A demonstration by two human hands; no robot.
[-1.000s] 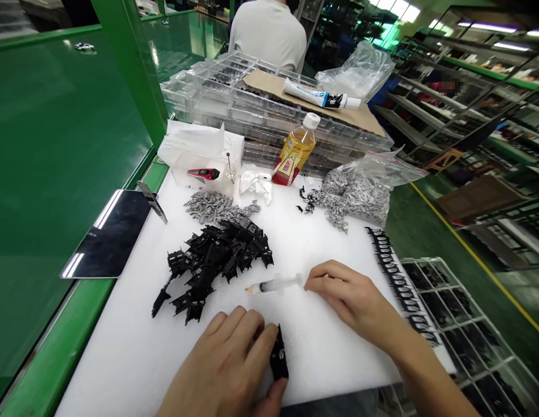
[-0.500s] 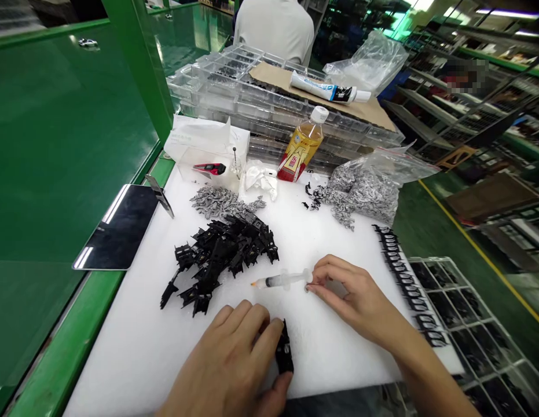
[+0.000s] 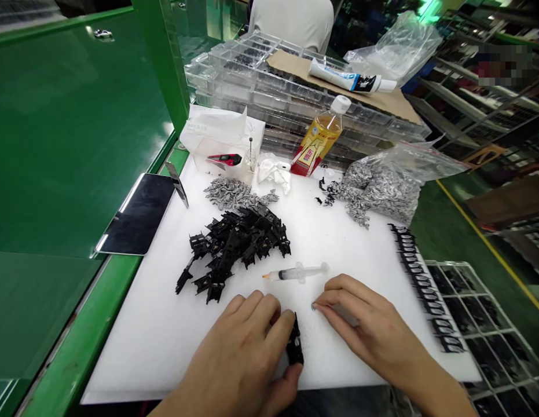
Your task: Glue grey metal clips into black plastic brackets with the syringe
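My left hand [image 3: 247, 353] grips a small black plastic part [image 3: 294, 347] between thumb and fingers, low on the white foam mat [image 3: 165, 324]. My right hand [image 3: 373, 330] rests on the mat beside it, fingers loosely curled, holding nothing I can see. A clear syringe [image 3: 297, 272] with an orange tip lies loose on the mat just beyond my right fingertips. A heap of black plastic parts [image 3: 237, 240] sits beyond my left hand.
Small grey metal pieces lie in a pile [image 3: 234, 194] and in a plastic bag [image 3: 382, 185]. A yellow bottle [image 3: 320, 139], stacked clear trays [image 3: 269, 95], a tube [image 3: 351, 81], a phone [image 3: 136, 214] and a grid tray [image 3: 481, 324] at right surround the mat. A person sits beyond.
My right hand let go of the syringe and drew back toward me; the syringe now lies on the mat. My left hand kept hold of the black part.
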